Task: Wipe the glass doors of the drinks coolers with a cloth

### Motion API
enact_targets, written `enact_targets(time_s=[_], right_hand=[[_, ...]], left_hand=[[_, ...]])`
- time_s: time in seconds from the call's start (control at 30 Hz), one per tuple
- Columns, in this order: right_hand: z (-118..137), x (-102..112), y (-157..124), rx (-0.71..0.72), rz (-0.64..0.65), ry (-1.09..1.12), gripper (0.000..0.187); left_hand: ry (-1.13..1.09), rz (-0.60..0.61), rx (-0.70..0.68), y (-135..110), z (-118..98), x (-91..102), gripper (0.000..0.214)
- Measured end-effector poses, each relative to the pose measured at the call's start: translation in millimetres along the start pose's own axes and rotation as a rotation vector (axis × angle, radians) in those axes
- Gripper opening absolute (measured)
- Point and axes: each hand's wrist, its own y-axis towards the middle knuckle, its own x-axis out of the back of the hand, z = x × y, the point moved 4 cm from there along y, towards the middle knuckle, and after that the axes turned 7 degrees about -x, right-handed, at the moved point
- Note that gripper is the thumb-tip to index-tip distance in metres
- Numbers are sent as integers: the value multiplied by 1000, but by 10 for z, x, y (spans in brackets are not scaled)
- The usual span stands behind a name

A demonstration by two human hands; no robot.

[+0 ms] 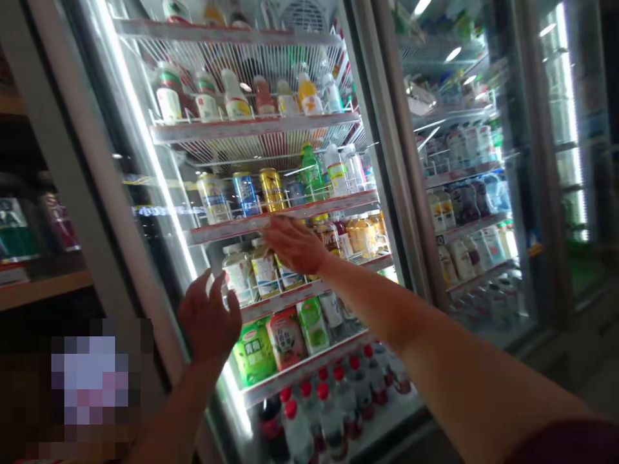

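Observation:
I stand at a lit drinks fridge with wire shelves (256, 129) full of bottles, cans and cartons. My right hand (294, 243) reaches in, fingers stretched flat, at the front rail of the can shelf (242, 225), just under a gold can (271, 189) and above small labelled jars (265, 269). It holds nothing. My left hand (209, 319) is raised with fingers spread, close to the lit left edge of the fridge frame (159, 258), beside the jars and above a green carton (254, 353).
Red-capped bottles (333, 399) fill the bottom shelf. A second fridge (464, 193) with a shut glass door stands to the right. Dim wooden shelves (43, 287) with goods sit at the left. A blurred patch covers the lower left corner.

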Motion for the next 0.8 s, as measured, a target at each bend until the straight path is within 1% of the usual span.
enact_targets(time_s=[0.03,0.07,0.1,0.13,0.2,0.23,0.27,0.3,0.33,0.37,0.43,0.47,0.5,0.53,0.57,0.63,0.67,0.7,0.73,0.77,0.8], right_hand=[[58,-29,-24,135,91,-1,44],[80,-43,-40,189,133,-5,44],[63,-41,-41,148,116,-12,44],[12,-24,-34,24,45,-19,45],[-124,27,-61,-312,-166,-14,48],[-171,46,-100,-444,-259,-1,50],[-189,54,-137,-511,-315,15,51],[-176,53,-160,-497,-319,34,51],[-133,39,-162,-398,-261,56,50],[-68,18,-151,-230,-154,81,49],[52,-14,-121,158,92,124,46],[61,-8,-83,302,167,134,45],[17,16,-4,360,176,129,44],[-79,55,116,320,112,110,43],[-219,110,260,185,-15,78,42],[-537,224,481,-218,-314,8,43],[-643,258,536,-367,-415,-15,44],[-690,270,570,-431,-454,-31,46],[-677,264,593,-406,-436,-37,47],[-610,241,605,-300,-364,-33,47],[-506,206,598,-145,-258,-20,47]], left_hand=[[-9,-19,-16,206,-18,-14,54],[-17,-23,-39,399,-41,-38,53],[-18,-29,-62,566,-63,-64,53],[-13,-31,-71,699,-78,-92,54],[-10,-11,-80,854,-96,-158,56],[-13,3,-76,882,-99,-190,57],[-20,17,-72,885,-100,-216,58],[-29,29,-63,872,-99,-236,58],[-38,34,-51,853,-97,-248,58],[-49,36,-37,832,-96,-253,57],[-62,45,-18,802,-96,-254,57],[-60,51,-15,795,-97,-254,57],[-51,58,-16,792,-98,-255,57],[-37,65,-21,791,-99,-257,58],[-22,70,-27,790,-99,-261,58],[-3,73,-34,786,-97,-266,58],[-1,73,-35,782,-96,-268,58],[-2,72,-36,779,-96,-267,58],[-5,72,-36,776,-98,-265,58],[-10,73,-33,774,-100,-262,58],[-18,77,-28,773,-103,-258,58]])
